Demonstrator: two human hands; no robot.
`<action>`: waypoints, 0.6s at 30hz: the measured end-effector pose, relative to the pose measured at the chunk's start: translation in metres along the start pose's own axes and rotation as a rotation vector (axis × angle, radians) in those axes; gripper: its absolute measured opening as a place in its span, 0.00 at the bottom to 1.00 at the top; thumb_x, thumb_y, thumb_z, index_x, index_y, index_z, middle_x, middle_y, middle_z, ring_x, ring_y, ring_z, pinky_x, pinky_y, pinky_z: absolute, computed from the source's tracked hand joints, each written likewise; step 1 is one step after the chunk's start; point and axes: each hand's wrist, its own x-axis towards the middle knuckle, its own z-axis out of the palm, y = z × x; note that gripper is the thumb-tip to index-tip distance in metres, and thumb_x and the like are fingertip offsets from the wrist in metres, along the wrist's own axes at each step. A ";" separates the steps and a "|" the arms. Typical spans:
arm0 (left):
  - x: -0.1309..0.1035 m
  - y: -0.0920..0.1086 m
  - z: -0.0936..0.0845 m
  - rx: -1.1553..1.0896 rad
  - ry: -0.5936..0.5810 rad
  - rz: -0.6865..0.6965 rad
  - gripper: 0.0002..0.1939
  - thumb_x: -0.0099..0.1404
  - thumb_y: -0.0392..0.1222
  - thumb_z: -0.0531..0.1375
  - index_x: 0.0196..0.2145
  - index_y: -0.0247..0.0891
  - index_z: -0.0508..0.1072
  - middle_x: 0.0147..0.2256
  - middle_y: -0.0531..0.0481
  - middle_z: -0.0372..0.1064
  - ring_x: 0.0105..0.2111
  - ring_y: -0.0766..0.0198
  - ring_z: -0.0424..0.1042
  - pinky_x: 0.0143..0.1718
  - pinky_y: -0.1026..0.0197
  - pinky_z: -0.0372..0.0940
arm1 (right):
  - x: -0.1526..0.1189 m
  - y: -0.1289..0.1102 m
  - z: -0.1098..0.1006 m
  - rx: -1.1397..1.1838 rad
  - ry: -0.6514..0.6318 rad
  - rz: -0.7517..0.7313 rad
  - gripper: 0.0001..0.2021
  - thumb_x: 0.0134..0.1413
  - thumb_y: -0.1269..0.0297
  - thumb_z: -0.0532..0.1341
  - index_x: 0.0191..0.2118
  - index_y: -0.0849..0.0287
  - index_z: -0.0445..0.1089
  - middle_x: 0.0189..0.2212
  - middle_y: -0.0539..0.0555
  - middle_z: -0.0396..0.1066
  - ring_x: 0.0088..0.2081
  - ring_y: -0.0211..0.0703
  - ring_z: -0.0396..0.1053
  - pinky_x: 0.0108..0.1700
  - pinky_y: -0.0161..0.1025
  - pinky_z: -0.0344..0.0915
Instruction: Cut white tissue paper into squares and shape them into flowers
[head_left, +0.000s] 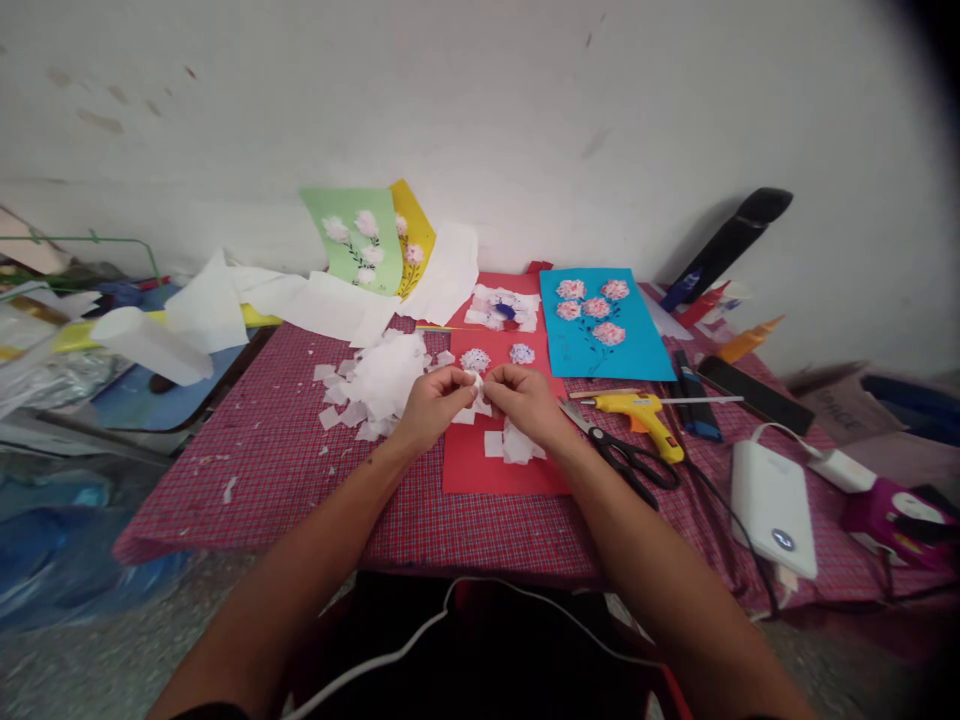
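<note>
Both hands meet over a red sheet [465, 465], pinching a small piece of white tissue [478, 384] between their fingertips. My left hand [436, 402] has its thumb and fingers closed on the tissue's left side. On its right side, my right hand [525, 400] pinches the same tissue. Just beyond the fingers, two small white-and-purple paper flowers [522, 353] rest on the red sheet. Several white tissue squares [493, 444] lie below the hands. Left of my left hand spreads a large heap of cut tissue squares [386, 375].
Scissors [630, 462] and a yellow glue gun [643, 415] lie to the right, near a white power bank [772, 505]. A blue sheet with flowers [604, 335] is behind them. Green [356, 240] and yellow flower cards lean at the wall. A paper roll [150, 343] sits left.
</note>
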 end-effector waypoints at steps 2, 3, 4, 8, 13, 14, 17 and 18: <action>0.000 0.001 0.000 -0.061 -0.013 -0.027 0.07 0.56 0.40 0.68 0.30 0.36 0.75 0.27 0.53 0.70 0.28 0.68 0.67 0.34 0.62 0.63 | 0.000 0.001 -0.001 0.015 -0.007 0.009 0.10 0.54 0.60 0.62 0.25 0.57 0.65 0.18 0.45 0.64 0.21 0.35 0.60 0.25 0.35 0.56; 0.001 0.002 0.001 -0.092 -0.015 -0.042 0.07 0.55 0.39 0.68 0.30 0.35 0.75 0.27 0.53 0.70 0.28 0.68 0.68 0.33 0.62 0.63 | 0.001 0.001 -0.001 0.022 -0.010 0.012 0.10 0.54 0.60 0.62 0.26 0.57 0.65 0.18 0.46 0.64 0.21 0.35 0.60 0.25 0.35 0.56; 0.001 0.003 0.001 -0.123 -0.012 -0.056 0.07 0.55 0.39 0.68 0.29 0.35 0.75 0.27 0.53 0.70 0.27 0.68 0.68 0.33 0.62 0.63 | 0.001 0.002 -0.001 0.030 -0.015 0.015 0.11 0.55 0.60 0.62 0.26 0.57 0.65 0.19 0.46 0.65 0.21 0.35 0.60 0.25 0.35 0.56; 0.000 0.008 0.003 -0.228 0.006 -0.116 0.08 0.52 0.38 0.70 0.29 0.35 0.74 0.26 0.53 0.70 0.26 0.68 0.68 0.32 0.62 0.63 | 0.001 0.001 -0.003 0.089 -0.058 0.027 0.12 0.56 0.56 0.63 0.27 0.57 0.67 0.21 0.47 0.68 0.21 0.36 0.61 0.25 0.36 0.58; -0.001 0.012 0.004 -0.232 -0.007 -0.145 0.09 0.52 0.39 0.70 0.28 0.34 0.75 0.27 0.52 0.71 0.27 0.68 0.69 0.31 0.62 0.64 | 0.000 -0.002 -0.003 0.125 -0.100 0.032 0.14 0.56 0.54 0.63 0.28 0.57 0.65 0.21 0.47 0.66 0.22 0.35 0.60 0.26 0.35 0.57; -0.001 0.012 0.004 -0.226 -0.008 -0.145 0.09 0.52 0.39 0.70 0.29 0.34 0.75 0.26 0.52 0.71 0.26 0.68 0.69 0.31 0.62 0.64 | 0.000 -0.003 -0.003 0.112 -0.098 0.026 0.14 0.57 0.54 0.63 0.28 0.57 0.65 0.20 0.46 0.65 0.22 0.35 0.60 0.26 0.35 0.56; -0.001 0.010 0.003 -0.222 -0.015 -0.142 0.10 0.53 0.40 0.71 0.30 0.34 0.76 0.26 0.52 0.71 0.26 0.68 0.69 0.31 0.62 0.64 | -0.001 -0.004 -0.003 0.079 -0.092 0.001 0.13 0.58 0.55 0.63 0.28 0.57 0.65 0.20 0.45 0.62 0.22 0.34 0.57 0.26 0.35 0.54; -0.001 0.009 0.003 -0.223 -0.020 -0.142 0.11 0.52 0.40 0.72 0.30 0.34 0.76 0.27 0.52 0.71 0.26 0.69 0.69 0.31 0.62 0.64 | -0.001 -0.004 -0.003 0.075 -0.092 -0.008 0.13 0.58 0.55 0.63 0.28 0.57 0.65 0.20 0.45 0.61 0.22 0.34 0.56 0.25 0.35 0.53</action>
